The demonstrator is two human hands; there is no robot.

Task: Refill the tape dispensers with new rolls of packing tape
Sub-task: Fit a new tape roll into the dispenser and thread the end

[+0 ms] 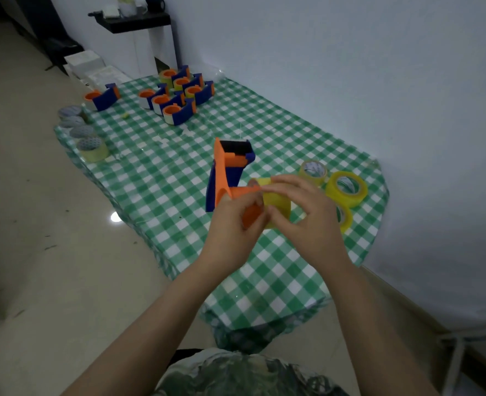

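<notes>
Above the table (pixel 156 178), a yellow roll (pixel 277 202) is seemingly being slid by the curled fingers (pixel 287 181) of the right hand (pixel 310 221) onto a dispenser (pixel 227 172) being gripped by the left hand (pixel 233 227), with several loaded dispensers (pixel 176 112) standing behind and three spare rolls (pixel 347 190) waiting.

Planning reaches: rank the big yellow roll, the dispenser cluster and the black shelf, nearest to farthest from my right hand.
1. big yellow roll, just right of the right hand.
2. dispenser cluster, ahead-left.
3. black shelf, farthest back.
</notes>
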